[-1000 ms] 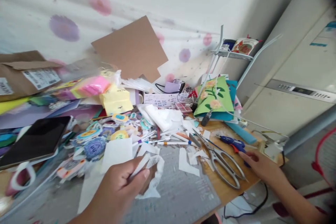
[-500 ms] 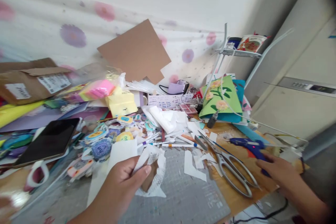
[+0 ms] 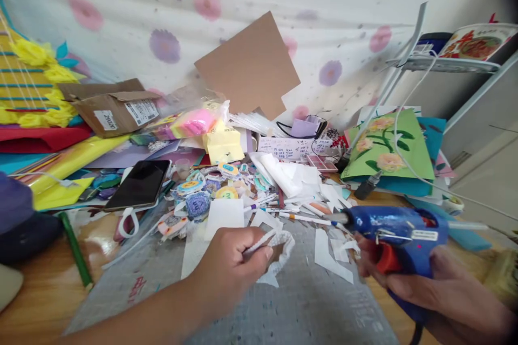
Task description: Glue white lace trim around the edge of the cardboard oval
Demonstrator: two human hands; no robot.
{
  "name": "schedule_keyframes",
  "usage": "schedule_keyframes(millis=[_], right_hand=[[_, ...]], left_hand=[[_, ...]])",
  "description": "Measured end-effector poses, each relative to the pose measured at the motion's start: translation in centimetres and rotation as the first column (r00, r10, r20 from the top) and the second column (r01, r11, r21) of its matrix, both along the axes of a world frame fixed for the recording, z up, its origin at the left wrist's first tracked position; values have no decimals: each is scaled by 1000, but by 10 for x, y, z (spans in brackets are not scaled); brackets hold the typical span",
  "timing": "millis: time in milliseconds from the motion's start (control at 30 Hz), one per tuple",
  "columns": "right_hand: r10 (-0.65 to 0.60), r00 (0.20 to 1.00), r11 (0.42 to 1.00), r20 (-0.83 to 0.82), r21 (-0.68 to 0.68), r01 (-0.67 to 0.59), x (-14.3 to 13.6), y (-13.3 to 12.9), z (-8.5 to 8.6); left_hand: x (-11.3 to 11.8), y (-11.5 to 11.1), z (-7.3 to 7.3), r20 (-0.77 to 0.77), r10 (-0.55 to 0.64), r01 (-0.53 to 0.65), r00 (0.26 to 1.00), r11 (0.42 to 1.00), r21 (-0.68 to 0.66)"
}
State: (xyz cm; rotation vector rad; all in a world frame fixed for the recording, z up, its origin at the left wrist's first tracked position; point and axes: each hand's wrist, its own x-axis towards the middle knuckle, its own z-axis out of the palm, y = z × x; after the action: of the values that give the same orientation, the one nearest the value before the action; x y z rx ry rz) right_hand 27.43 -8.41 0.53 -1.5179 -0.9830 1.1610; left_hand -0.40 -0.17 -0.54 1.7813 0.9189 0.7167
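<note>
A: What does the left hand (image 3: 232,267) have, lower centre of the frame?
B: A white textured paper piece with a brown inner face (image 3: 285,250); thumb and curled fingers pinch its left edge, the rest juts out to their right.
A: And the right hand (image 3: 453,294), lower right?
B: Closed round a blue hot-glue gun with a red trigger (image 3: 399,232); its nozzle points left, apart from the paper piece.
A: Further out?
B: A grey cutting mat (image 3: 307,307) below, bottom centre; a black-screened phone (image 3: 140,184) at centre left; a brown cardboard sheet (image 3: 249,67), upper centre.
</note>
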Motion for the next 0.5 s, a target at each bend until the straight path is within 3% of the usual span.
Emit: schedule_keyframes(millis=[100,200,367,500], right_hand=[[40,998,999,-49,9,-40,-2,0,1],[147,988,989,43,-7,-147,6,-1,-6],[410,876,904,255,12,-427,12,4,-6],[449,808,863,382,50,-503,8,5,-1]], left_hand=[[-2,1,4,0,-83,83,997,996,39],[-4,1,6,34,-149,148,988,988,36],[-4,2,9,19,-197,196,980,980,30],[-4,3,11,-17,-222,222,975,974,41]])
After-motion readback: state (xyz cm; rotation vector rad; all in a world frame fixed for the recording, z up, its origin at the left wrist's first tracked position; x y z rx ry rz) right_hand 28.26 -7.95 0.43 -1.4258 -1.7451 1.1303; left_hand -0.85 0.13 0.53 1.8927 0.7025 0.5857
